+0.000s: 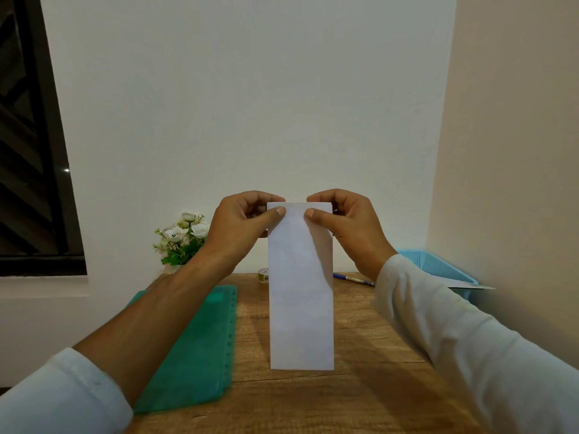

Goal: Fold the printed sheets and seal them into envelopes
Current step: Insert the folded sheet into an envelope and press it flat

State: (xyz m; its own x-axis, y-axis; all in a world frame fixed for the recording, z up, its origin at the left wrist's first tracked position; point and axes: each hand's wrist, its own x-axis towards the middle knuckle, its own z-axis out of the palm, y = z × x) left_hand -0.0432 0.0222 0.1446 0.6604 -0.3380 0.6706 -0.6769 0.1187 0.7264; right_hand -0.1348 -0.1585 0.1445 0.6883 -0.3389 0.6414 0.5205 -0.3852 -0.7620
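Note:
A long white envelope is held upright above the wooden table, its short top edge uppermost. My left hand pinches the top left corner, thumb on the near face. My right hand pinches the top right corner the same way. Whether a folded sheet is inside cannot be told; no printed sheet shows on its own.
A green plastic folder lies on the table's left part. Behind the envelope stand a tape roll and a blue pen. A light blue basket with paper sits at the right wall. White artificial flowers stand at the back left.

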